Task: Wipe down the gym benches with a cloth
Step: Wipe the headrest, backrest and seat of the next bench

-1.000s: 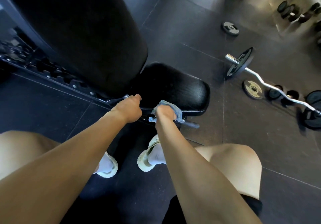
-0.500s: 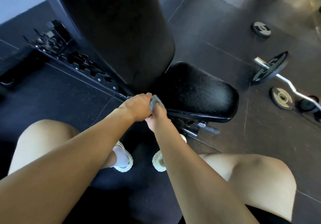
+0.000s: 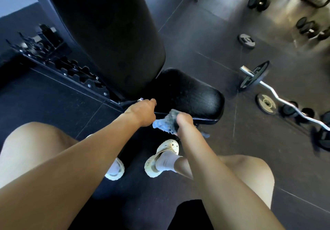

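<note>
1. Shoes point(image 3: 167, 155): pale, worn over white socks, planted on the rubber floor point(image 3: 53, 104) just under the bench's near side. We judge a toe could knock the adjustment lever point(image 3: 205, 134) jutting out beneath the seat.
2. Right hand point(image 3: 184, 122): clenched on the cloth point(image 3: 165, 123), a blue-grey wad at the near edge of the seat pad point(image 3: 189, 94). Loose folds hang toward the frame, and we think they could snag on the hardware below.
3. Left hand point(image 3: 141, 112): fingers curled round that same edge, beside the hinge. We risk a pinch there if the pad shifts under a wiping push.
4. Backrest point(image 3: 110, 33): raised steeply. We cannot tell whether it has been wiped.
5. Curl bar point(image 3: 285, 103), weight plates point(image 3: 266, 103) and dumbbells point(image 3: 259, 1): loose on the floor beyond. We judge them trip hazards on our way to other benches.
</note>
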The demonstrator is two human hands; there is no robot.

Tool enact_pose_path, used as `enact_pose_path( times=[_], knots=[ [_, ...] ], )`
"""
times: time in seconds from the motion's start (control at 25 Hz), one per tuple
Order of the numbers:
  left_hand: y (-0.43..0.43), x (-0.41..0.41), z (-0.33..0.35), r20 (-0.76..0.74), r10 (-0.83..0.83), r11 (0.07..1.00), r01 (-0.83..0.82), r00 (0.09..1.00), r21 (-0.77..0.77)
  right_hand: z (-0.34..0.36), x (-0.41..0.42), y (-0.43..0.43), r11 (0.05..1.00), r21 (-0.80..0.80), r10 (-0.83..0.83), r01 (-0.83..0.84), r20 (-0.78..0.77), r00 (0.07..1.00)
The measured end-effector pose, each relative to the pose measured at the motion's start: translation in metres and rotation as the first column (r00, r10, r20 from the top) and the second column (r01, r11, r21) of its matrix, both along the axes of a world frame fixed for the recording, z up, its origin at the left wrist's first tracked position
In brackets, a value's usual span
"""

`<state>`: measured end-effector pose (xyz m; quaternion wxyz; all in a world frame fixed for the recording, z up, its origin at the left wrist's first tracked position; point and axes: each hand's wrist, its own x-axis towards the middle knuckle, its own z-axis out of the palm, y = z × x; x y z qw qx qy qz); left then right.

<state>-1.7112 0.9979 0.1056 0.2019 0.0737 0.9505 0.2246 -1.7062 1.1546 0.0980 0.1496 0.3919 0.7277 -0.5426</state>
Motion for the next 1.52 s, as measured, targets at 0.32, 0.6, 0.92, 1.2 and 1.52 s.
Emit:
enact_pose_path(
  times=[0.32,0.6,0.92,1.2,1.52],
  knots=[
    [-0.006,-0.012,0.018,-0.076,0.040,0.999,-0.041,0.996,-0.005,0.027,-0.030,0.031,0.278,0.892,0.699,-0.357,0.067,0.712],
    [0.000,-0.028,0.001,-0.062,0.048,0.999,-0.049,0.997,-0.015,-0.040,-0.025,0.030,0.026,0.728,0.898,-0.686,0.285,0.336],
    [0.004,-0.047,-0.016,-0.120,-0.001,1.000,-0.003,0.993,-0.026,-0.048,-0.136,0.027,-0.101,0.696,0.872,-0.711,0.406,0.273],
    [0.000,-0.052,0.010,-0.126,-0.055,0.996,0.045,0.991,-0.082,-0.038,-0.145,0.065,0.045,0.766,0.729,-0.642,0.414,0.545],
    [0.019,-0.037,0.023,-0.122,-0.114,0.980,0.092,0.986,-0.175,-0.028,-0.057,0.057,0.129,0.740,0.900,-0.660,0.192,0.392]
  ],
)
